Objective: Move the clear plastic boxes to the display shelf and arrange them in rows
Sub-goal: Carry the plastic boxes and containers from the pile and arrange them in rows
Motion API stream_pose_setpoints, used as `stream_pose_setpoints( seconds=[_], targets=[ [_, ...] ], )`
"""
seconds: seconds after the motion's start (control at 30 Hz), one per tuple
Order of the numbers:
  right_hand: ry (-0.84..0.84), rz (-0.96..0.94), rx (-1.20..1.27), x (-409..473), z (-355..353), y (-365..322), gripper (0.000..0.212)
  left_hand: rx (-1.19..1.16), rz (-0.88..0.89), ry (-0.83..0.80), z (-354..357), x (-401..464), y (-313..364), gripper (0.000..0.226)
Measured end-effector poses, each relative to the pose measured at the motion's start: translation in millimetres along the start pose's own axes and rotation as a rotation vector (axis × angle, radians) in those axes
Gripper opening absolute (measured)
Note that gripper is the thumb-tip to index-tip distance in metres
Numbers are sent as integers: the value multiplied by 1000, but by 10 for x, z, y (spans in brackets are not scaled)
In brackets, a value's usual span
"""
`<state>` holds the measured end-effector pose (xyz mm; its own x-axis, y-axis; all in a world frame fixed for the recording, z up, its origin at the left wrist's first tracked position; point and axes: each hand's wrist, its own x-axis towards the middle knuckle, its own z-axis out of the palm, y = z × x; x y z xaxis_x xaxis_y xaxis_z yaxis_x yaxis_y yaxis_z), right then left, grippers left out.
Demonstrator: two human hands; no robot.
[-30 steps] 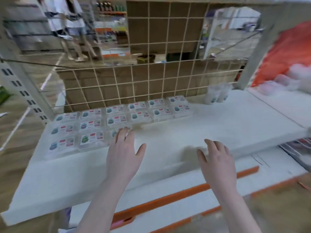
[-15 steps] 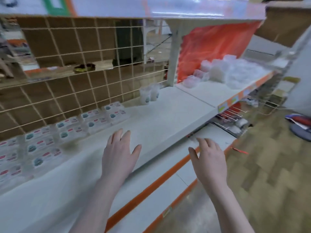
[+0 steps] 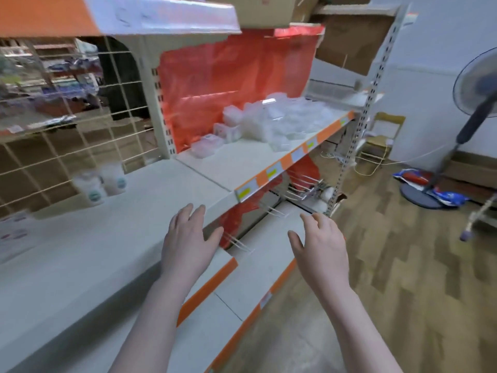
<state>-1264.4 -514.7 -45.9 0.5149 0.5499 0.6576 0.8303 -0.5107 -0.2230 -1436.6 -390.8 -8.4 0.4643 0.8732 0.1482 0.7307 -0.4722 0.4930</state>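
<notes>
Here, both hands were out in front, empty, fingers spread and relaxed. The left hand [image 3: 188, 238] hovered over the front edge of the near white display shelf [image 3: 80, 251], at about 6 o'clock in view; whether it touched the surface I could not tell. The right hand [image 3: 320, 246] hung beside it at 5 o'clock, over the lower white shelf with the orange edge strip [image 3: 242, 297], holding nothing.

The heap of clear plastic boxes [image 3: 279, 122] lay at 1 o'clock on the adjoining white shelf with an orange-and-white price rail [image 3: 282, 164], against a red plastic sheet backing [image 3: 228, 84]. A few boxes sat loose at the heap's left edge, toward 12 o'clock. Two white labelled plastic cups [image 3: 103, 183] stood at 10 o'clock on the near shelf, close to the cream wire grid back panel [image 3: 67, 135]. Blurred labelled packs [image 3: 13, 232] showed at 9 o'clock along the left edge, detail unreadable.

Overhead at 11 o'clock, an upper shelf with an orange front [image 3: 121, 14]. Thin metal pegs [image 3: 298, 184] projected below the price rail at 3 o'clock from the hands. Floor was brown wood-pattern planking [image 3: 403, 265]. At 2 to 3 o'clock stood a grey pedestal fan [image 3: 476, 87], its round base on the floor, with red-and-blue packets [image 3: 408, 177] lying beside it. White wall behind.
</notes>
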Motion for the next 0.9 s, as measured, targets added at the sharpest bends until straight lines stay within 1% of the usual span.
stream_pose_setpoints(
  seconds=[0.17,0.33,0.47,0.57,0.67,0.77,0.9],
  targets=[
    [-29,31,15,322,189,545,33,10,-8,-16,350,304,445,60],
    [-29,44,61,712,492,847,34,37,10,29,565,802,726,57],
    [-27,2,81,1129,822,1020,31,30,-1,50,804,1312,875,58],
    [-46,-3,100,1494,1135,1134,33,4,-20,63,1000,1765,973,59],
    [-52,-56,110,1871,1422,1222,27,-17,-55,49,1140,2201,1090,59],
    [-50,-86,107,2239,1653,1261,28,-8,-54,79,1175,2561,1177,59],
    [-111,-132,184,2593,1989,1235,26,32,-131,117,1168,2845,1131,59]
  ],
)
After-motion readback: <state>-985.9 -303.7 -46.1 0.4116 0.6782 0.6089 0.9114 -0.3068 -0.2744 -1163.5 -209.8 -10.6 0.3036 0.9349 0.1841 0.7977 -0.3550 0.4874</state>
